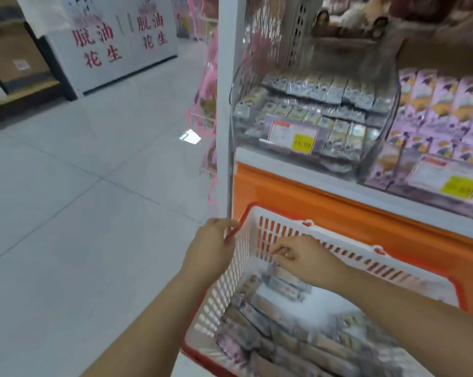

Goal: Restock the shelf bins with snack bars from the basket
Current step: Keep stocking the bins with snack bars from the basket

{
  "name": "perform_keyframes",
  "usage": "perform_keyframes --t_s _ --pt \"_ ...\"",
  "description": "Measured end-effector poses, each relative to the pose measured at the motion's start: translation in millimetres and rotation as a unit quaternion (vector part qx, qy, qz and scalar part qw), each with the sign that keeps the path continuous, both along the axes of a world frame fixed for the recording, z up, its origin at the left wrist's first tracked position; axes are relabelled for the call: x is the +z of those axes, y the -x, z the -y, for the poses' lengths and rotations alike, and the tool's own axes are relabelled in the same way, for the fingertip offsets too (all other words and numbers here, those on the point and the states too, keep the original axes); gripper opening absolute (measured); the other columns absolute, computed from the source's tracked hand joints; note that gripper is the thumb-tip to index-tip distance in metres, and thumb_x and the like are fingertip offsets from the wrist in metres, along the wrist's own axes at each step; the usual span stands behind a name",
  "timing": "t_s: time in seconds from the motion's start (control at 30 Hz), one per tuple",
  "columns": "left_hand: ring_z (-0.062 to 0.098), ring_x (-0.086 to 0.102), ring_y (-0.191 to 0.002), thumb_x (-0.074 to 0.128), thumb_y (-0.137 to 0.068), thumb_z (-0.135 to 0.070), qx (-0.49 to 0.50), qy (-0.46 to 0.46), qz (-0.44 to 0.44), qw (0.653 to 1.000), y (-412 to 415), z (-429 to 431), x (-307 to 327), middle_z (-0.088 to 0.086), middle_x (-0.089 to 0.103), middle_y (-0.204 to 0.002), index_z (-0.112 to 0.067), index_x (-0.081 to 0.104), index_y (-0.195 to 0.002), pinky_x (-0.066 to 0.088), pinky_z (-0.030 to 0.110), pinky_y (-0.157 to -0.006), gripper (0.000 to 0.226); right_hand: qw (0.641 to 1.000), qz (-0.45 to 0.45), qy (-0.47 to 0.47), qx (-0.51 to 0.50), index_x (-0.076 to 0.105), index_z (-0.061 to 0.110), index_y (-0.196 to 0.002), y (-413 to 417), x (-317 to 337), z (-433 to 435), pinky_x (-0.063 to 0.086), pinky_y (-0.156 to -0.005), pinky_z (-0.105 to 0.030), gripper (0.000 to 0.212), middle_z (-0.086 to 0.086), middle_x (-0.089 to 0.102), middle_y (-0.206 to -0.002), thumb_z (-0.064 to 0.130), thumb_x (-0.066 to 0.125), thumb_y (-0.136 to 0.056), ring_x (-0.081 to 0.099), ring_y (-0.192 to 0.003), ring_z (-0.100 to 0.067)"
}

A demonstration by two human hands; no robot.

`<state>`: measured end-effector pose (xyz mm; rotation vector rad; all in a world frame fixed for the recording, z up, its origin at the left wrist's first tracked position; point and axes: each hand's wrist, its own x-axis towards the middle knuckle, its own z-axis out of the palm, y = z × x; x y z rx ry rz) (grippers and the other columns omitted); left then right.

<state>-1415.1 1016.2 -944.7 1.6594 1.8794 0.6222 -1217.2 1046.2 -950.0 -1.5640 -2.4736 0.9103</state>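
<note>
Evidently light, flat and stiff enough to lift by one end: snack bars (279, 325) in glossy film, heaped loose across the bottom of the basket (281, 217), well below the shelf bin (314, 110). Probably slippery in the wrapper, and probably crushable under a hard squeeze. Best taken across the narrow width near the middle, thumb on one long edge and fingers on the other, or gathered several at once as a flat stack, given so little weight. Right hand (304, 261) down inside the basket near its far wall, fingertips bent and pinching the end of a topmost bar, as far as the blur allows. Left hand (215, 242) curled round the red rim at the basket's far left corner, steadying it. Clear shelf bin above the orange front already well filled with similar bars behind a yellow price tag (302, 142); room apparently only on top, so better to lay flat than to drop
</note>
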Motion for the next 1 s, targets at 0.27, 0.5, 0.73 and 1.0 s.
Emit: perform_keyframes --t_s 0.27,0.5,0.73,1.0 --pt "0.016 0.049 -0.123 0.05 -0.087 -0.004 0.012 -0.059 -0.08 0.995 -11 34 -63 -0.01 0.033 -0.148 -0.023 0.06 -0.123 0.048 0.034 -0.092 0.041 0.974 0.133 0.143 0.112 0.051 0.012 -0.132 11 -105 -5 0.045 -0.097 -0.034 0.038 -0.005 0.054 -0.131 0.024 0.049 -0.097 0.055 -0.112 -0.022" --pt "0.017 0.052 -0.12 0.052 -0.089 -0.004 0.032 -0.039 -0.055 0.997 -14 30 -57 -0.013 0.032 -0.148 -0.022 0.062 -0.119 0.051 0.035 -0.087 0.036 0.96 0.162 0.122 0.192 0.04 0.01 -0.137 46 -178 -27 0.048 -0.089 -0.041 0.048 -0.009 0.038 -0.144 0.011 0.052 -0.091 0.053 -0.11 -0.03" --pt "0.023 0.061 -0.108 0.056 -0.087 -0.002 0.022 -0.067 -0.061 0.996 -12 28 -61 -0.005 0.043 -0.143 -0.018 0.067 -0.109 0.057 0.039 -0.076 0.029 0.961 0.168 0.05 0.214 0.047 0.013 -0.121 45 -199 -11 0.043 -0.075 -0.037 0.029 -0.01 0.051 -0.116 0.009 0.05 -0.093 0.052 -0.101 -0.028" --pt "0.016 0.049 -0.122 0.055 -0.091 -0.012 -0.033 -0.003 -0.004 0.999 2 23 -57 -0.011 0.032 -0.144 -0.027 0.064 -0.114 0.045 0.035 -0.099 0.029 0.99 0.03 0.025 0.137 0.054 0.02 -0.129 3 -91 0 0.034 -0.108 -0.028 0.04 0.004 0.047 -0.138 0.006 0.057 -0.091 0.044 -0.126 -0.013"
